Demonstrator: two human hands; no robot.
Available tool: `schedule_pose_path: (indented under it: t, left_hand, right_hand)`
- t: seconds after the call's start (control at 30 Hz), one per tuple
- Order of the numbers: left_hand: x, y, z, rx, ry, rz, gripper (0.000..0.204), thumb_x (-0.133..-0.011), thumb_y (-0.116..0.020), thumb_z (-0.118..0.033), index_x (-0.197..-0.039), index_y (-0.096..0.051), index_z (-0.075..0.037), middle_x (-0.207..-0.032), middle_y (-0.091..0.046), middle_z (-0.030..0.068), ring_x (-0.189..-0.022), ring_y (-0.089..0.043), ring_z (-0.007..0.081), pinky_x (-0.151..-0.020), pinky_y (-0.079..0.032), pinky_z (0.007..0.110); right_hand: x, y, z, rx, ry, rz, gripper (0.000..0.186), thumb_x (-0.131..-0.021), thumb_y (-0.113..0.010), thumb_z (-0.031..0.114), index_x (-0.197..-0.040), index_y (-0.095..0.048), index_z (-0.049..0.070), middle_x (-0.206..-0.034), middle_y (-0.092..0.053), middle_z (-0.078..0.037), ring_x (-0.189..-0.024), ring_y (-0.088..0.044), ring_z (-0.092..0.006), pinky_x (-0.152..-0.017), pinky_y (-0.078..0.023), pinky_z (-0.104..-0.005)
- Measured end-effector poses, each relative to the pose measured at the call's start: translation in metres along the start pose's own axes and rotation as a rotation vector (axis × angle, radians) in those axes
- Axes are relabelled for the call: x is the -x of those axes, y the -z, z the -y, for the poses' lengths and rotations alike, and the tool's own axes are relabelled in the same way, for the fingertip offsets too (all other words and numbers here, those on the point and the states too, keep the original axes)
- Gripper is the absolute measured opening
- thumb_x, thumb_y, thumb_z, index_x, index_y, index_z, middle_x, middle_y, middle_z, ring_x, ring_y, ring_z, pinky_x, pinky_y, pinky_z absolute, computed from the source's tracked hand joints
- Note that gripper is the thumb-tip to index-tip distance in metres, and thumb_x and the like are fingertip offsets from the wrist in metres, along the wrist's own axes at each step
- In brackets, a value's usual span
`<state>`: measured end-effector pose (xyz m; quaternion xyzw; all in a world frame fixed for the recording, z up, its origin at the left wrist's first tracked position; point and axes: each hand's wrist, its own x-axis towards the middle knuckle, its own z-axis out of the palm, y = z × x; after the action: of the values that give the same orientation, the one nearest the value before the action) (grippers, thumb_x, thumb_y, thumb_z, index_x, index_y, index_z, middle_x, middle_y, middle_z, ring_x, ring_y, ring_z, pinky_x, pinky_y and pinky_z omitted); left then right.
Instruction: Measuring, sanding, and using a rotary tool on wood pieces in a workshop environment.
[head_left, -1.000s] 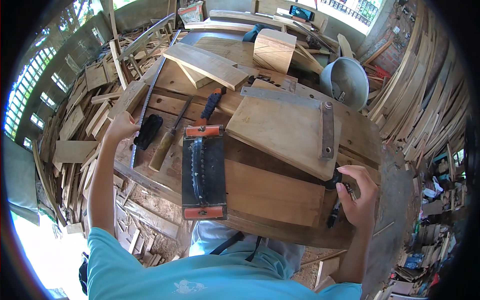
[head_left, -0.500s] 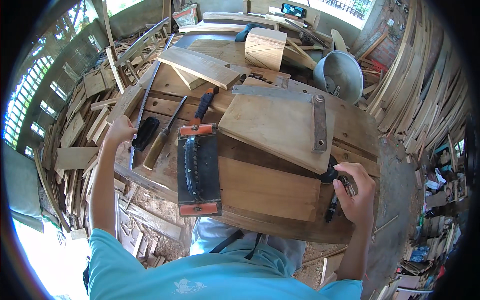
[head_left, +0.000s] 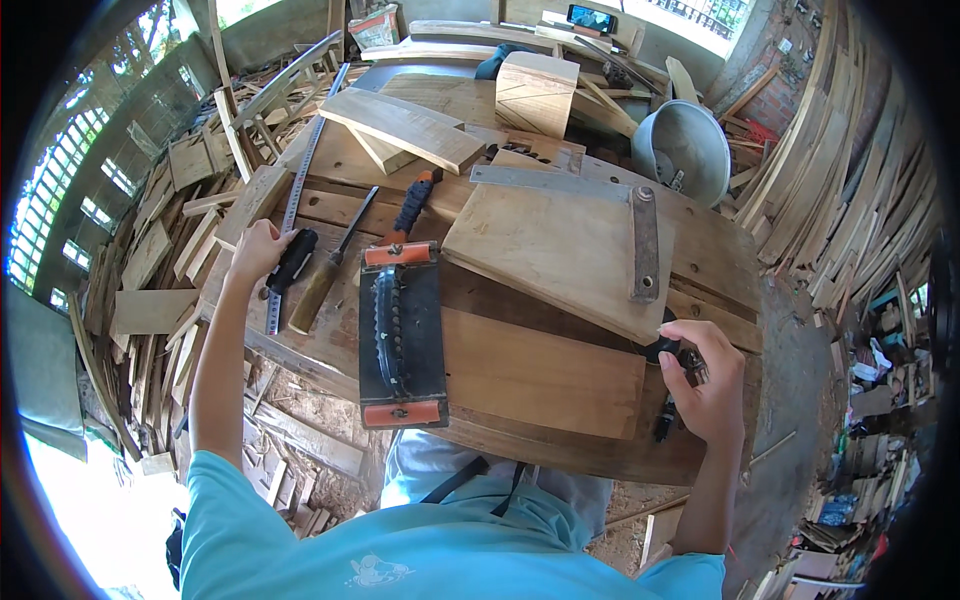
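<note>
Got left hand (head_left: 260, 250) over ruler (head_left: 304, 180), at black object (head_left: 292, 262), right hand (head_left: 712, 385) loosely curled by black disc (head_left: 653, 350); can't tell if gripping either.

Grey bucket (head_left: 700, 135), tilted; lit phone (head_left: 591, 18) beyond; long planks (head_left: 850, 170) massed right; scrap wood (head_left: 155, 311) heaped left.

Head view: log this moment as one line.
left hand: beside long black object | right hand: at round black object, grip unclear | bench: metal bevel on wooden board
</note>
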<state>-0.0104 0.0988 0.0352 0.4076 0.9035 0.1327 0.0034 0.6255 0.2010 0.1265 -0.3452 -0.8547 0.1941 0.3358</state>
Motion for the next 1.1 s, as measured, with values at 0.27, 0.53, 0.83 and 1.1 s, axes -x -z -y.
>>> schedule_pose_path:
  t: [0.27, 0.53, 0.83, 1.1]
  left_hand:
    - [-0.011, -0.008, 0.028, 0.071, -0.021, 0.045, 0.043, -0.094, -0.072, -0.041, -0.086, -0.068, 0.001, -0.085, -0.071, 0.0217, -0.086, -0.071, 0.0371, -0.078, -0.053, 0.048]
    - [0.001, -0.008, 0.035, 0.250, -0.161, -0.017, 0.037, -0.099, -0.068, -0.033, -0.089, -0.066, 0.002, -0.074, -0.063, 0.0156, -0.073, -0.064, 0.0281, -0.070, -0.049, 0.042]
    - [0.066, 0.027, 0.022, 0.733, 0.027, 0.214, 0.033, -0.107, -0.060, -0.033, -0.092, -0.062, -0.004, -0.066, -0.054, 0.0001, -0.049, -0.054, 0.0103, -0.044, -0.042, 0.027]
    - [0.149, 0.051, 0.026, 0.843, 0.128, 0.153, 0.033, -0.109, -0.057, -0.037, -0.097, -0.059, -0.006, -0.059, -0.050, -0.0002, -0.039, -0.050, 0.0104, -0.036, -0.038, 0.026]
  right_hand:
    - [-0.012, -0.006, -0.003, -0.008, 0.031, -0.022, 0.023, -0.086, -0.073, 0.006, -0.108, -0.070, 0.002, -0.102, -0.073, -0.014, -0.095, -0.071, -0.0307, -0.086, -0.055, -0.0386]
    - [-0.047, -0.029, -0.011, 0.022, 0.053, -0.120, 0.020, -0.088, -0.073, 0.006, -0.106, -0.069, 0.001, -0.098, -0.072, -0.015, -0.092, -0.070, -0.0298, -0.083, -0.054, -0.0383]
    - [-0.078, -0.067, -0.021, 0.499, -0.170, -0.120, 0.048, -0.095, -0.070, 0.029, -0.133, -0.051, 0.007, -0.105, -0.063, -0.022, -0.096, -0.066, -0.0418, -0.082, -0.055, -0.0517]
    - [-0.084, -0.066, -0.021, 0.543, -0.192, -0.087, 0.044, -0.095, -0.067, 0.022, -0.134, -0.051, 0.007, -0.100, -0.064, -0.023, -0.092, -0.068, -0.0438, -0.082, -0.055, -0.0525]
